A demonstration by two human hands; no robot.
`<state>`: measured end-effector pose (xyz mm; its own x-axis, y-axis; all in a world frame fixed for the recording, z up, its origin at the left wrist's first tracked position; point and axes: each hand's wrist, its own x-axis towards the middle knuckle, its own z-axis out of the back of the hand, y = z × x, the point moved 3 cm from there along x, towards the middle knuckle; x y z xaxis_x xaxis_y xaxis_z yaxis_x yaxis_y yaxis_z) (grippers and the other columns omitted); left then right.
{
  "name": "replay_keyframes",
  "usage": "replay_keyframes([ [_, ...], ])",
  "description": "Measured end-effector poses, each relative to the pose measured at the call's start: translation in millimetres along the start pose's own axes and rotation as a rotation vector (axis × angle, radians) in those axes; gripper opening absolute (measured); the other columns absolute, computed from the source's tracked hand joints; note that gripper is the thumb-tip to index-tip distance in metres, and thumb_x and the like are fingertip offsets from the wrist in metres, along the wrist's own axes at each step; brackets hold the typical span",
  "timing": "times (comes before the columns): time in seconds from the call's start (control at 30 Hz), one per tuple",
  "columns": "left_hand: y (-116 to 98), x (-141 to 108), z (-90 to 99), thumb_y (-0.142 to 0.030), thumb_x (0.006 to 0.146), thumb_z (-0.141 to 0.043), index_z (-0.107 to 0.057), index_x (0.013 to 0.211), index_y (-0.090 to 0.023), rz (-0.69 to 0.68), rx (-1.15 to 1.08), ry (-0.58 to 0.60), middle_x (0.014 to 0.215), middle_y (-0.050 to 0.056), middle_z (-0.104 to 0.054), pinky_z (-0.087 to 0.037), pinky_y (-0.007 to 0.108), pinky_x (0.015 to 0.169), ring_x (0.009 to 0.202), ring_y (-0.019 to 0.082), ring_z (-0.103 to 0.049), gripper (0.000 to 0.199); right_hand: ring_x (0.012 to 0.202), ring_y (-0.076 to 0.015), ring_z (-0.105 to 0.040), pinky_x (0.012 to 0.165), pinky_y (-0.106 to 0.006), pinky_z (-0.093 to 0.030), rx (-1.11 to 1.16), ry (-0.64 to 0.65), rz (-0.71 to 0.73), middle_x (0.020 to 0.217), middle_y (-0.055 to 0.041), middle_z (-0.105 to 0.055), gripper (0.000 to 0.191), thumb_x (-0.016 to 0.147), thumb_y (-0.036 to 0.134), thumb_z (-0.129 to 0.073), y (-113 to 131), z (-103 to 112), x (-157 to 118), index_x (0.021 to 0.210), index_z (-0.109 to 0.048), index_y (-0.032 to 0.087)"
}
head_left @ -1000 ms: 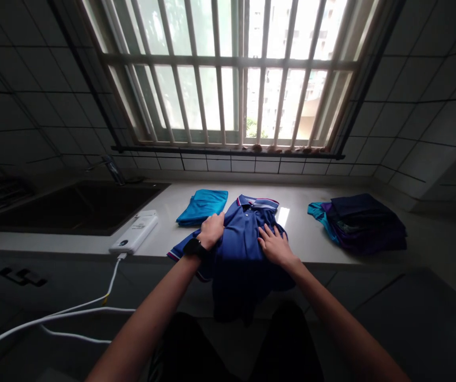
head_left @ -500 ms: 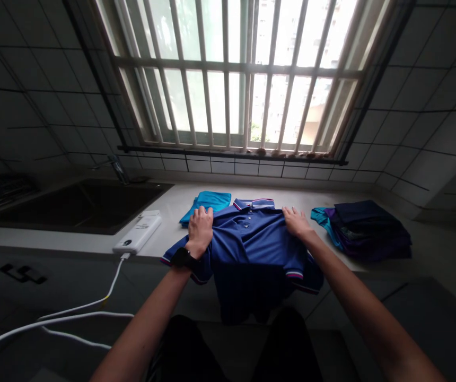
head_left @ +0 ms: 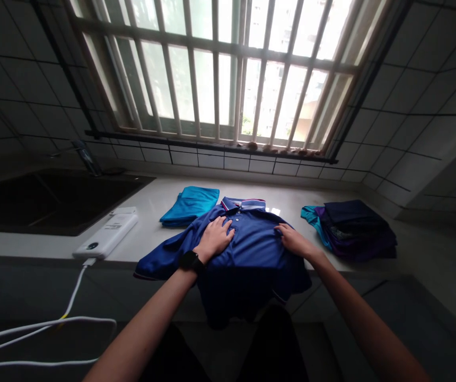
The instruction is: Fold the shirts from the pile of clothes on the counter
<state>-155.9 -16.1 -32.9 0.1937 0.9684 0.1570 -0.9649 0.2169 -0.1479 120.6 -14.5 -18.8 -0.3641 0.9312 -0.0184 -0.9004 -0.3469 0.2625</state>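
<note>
Head view: the navy polo shirt (head_left: 252,244) lies collar-up on the pale countertop (head_left: 150,239), its lower part hanging over the front edge. Against the earlier frame, both hands have left the shirt's shoulders. The left hand (head_left: 214,239) is now on the chest beside the buttons — fingers spread, palm down, gripping nothing visible. The right hand (head_left: 294,241) has slid lower along the shirt's right side, fingers partly bent on the fabric; whether they pinch it, I cannot tell. The shirt's left sleeve now reaches farther out.

Left of the shirt are 1 folded teal garment (head_left: 190,206), then a white power bank (head_left: 106,233) with a white cable (head_left: 72,292), and a dark sink (head_left: 45,201) farther off. Right of it sits a clothes stack (head_left: 361,231). Behind it — a tiled wall (head_left: 395,106) and 1 bright barred window (head_left: 216,79).
</note>
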Motion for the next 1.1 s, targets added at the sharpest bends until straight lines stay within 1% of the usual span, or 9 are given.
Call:
replay_keyframes([
  [0.1, 1, 2, -0.1, -0.039, 0.104, -0.042, -0.056, 0.151, -0.018, 0.013, -0.03, 0.005, 0.164, 0.015, -0.047, -0.032, 0.045, 0.127, 0.155, 0.03, -0.039, 0.053, 0.13, -0.0198, -0.062, 0.112, -0.027, -0.046, -0.001, 0.02, 0.061, 0.143, -0.011, -0.065, 0.068, 0.077, -0.008, -0.046, -24, 28, -3, 0.138, -0.066, 0.017],
  [0.27, -1, 2, 1.2, -0.039, 0.104, -0.044, -0.058, 0.149, -0.018, 0.02, -0.053, -0.011, 0.163, 0.015, -0.048, -0.034, 0.045, 0.127, 0.154, 0.031, -0.04, 0.052, 0.123, -0.0251, -0.066, 0.107, -0.029, -0.046, -0.156, -0.138, -0.196, 0.137, -0.0209, -0.066, 0.052, 0.088, -0.003, -0.045, -34, 73, -6, 0.135, -0.066, 0.007],
  [0.37, -1, 1, 1.4, -0.039, 0.104, -0.045, -0.058, 0.149, -0.017, 0.018, -0.06, -0.018, 0.162, 0.016, -0.049, -0.034, 0.046, 0.127, 0.153, 0.032, -0.041, 0.052, 0.117, -0.0312, -0.069, 0.099, -0.034, -0.052, -0.116, 0.091, -0.301, 0.124, -0.0195, -0.073, 0.038, 0.099, 0.033, -0.061, -17, 65, -27, 0.127, -0.069, 0.01],
  [0.47, -2, 1, 1.2, -0.039, 0.104, -0.043, -0.057, 0.151, -0.016, 0.014, -0.052, -0.013, 0.164, 0.016, -0.047, -0.032, 0.046, 0.128, 0.154, 0.031, -0.04, 0.054, 0.113, -0.0365, -0.07, 0.094, -0.04, -0.056, -0.107, 0.247, -0.29, 0.122, -0.0191, -0.074, 0.07, 0.08, 0.058, -0.081, 7, 40, -57, 0.131, -0.065, 0.013],
  [0.6, -2, 2, 0.9, -0.041, 0.105, -0.042, -0.055, 0.153, -0.019, 0.026, -0.035, 0.001, 0.165, 0.013, -0.046, -0.031, 0.044, 0.128, 0.155, 0.03, -0.039, 0.054, 0.122, -0.0327, -0.067, 0.102, -0.036, -0.053, -0.066, 0.205, -0.136, 0.134, -0.0193, -0.069, 0.077, 0.074, 0.028, -0.085, 21, 20, -73, 0.144, -0.057, 0.014],
  [0.77, -1, 2, 2.3, -0.041, 0.104, -0.043, -0.056, 0.152, -0.02, 0.021, -0.044, 0.007, 0.165, 0.012, -0.046, -0.029, 0.042, 0.129, 0.155, 0.029, -0.038, 0.054, 0.098, -0.0227, -0.072, 0.085, -0.029, -0.057, 0.113, 0.311, -0.022, 0.113, -0.0084, -0.077, 0.053, 0.075, 0.013, -0.07, -13, 50, -54, 0.128, -0.071, 0.017],
  [0.9, -1, 3, 1.9, -0.041, 0.104, -0.043, -0.056, 0.151, -0.018, 0.018, -0.065, 0.006, 0.165, 0.014, -0.045, -0.028, 0.044, 0.129, 0.155, 0.03, -0.038, 0.054, 0.097, -0.0258, -0.073, 0.086, -0.031, -0.056, -0.056, 0.09, -0.238, 0.105, -0.0127, -0.078, 0.037, 0.076, 0.005, -0.063, -55, 82, -37, 0.109, -0.078, 0.014],
  [1.0, 0, 3, 1.4, -0.041, 0.104, -0.043, -0.056, 0.151, -0.019, 0.018, -0.074, 0.0, 0.165, 0.013, -0.046, -0.029, 0.045, 0.129, 0.155, 0.03, -0.038, 0.054, 0.109, -0.0321, -0.071, 0.095, -0.038, -0.054, -0.254, -0.226, -0.391, 0.118, -0.0216, -0.074, 0.048, 0.084, 0.005, -0.055, -64, 91, -34, 0.129, -0.071, 0.01],
  [1.1, 0, 3, 1.2, -0.042, 0.104, -0.041, -0.055, 0.153, -0.019, 0.025, -0.066, 0.017, 0.166, 0.013, -0.044, -0.028, 0.044, 0.129, 0.156, 0.029, -0.037, 0.055, 0.125, -0.0327, -0.064, 0.107, -0.039, -0.049, -0.301, -0.295, -0.303, 0.137, -0.0248, -0.064, 0.053, 0.093, 0.009, -0.048, -45, 80, -31, 0.145, -0.059, 0.008],
])
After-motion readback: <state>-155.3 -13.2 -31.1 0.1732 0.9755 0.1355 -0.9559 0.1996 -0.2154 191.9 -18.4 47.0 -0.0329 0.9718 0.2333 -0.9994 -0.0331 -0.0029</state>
